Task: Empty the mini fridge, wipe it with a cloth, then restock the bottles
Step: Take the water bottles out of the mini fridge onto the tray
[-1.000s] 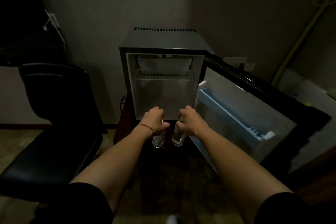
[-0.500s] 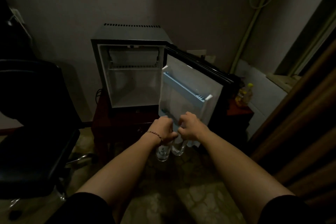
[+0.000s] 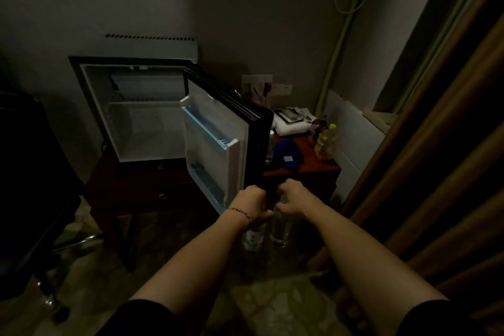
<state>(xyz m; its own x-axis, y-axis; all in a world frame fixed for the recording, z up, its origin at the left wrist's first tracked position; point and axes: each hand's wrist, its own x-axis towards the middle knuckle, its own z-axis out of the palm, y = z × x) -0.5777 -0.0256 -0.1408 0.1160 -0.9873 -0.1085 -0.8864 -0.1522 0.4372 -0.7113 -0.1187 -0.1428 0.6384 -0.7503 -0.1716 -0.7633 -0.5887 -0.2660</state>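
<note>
The mini fridge (image 3: 141,128) stands with its door (image 3: 215,150) swung wide; its white inside and door racks hold nothing that I can see. My left hand (image 3: 252,204) grips the neck of a clear bottle (image 3: 252,240) that hangs below my fist. My right hand (image 3: 293,200) grips a second clear bottle (image 3: 281,232) the same way. Both hands are side by side in front of the door's lower corner, to the right of the fridge opening. A blue cloth (image 3: 287,157) lies on the low table behind the door.
The fridge stands on a dark wooden table (image 3: 141,188) with a drawer. Its right part carries yellow bottles (image 3: 324,142), a slim can (image 3: 270,144) and white papers (image 3: 291,124). A dark chair (image 3: 30,177) fills the left. Brown curtains (image 3: 447,161) hang at right.
Both hands have drawn away from the fridge opening and moved right with the two bottles, now in front of the door's corner. My view has swung right, showing the table's right part.
</note>
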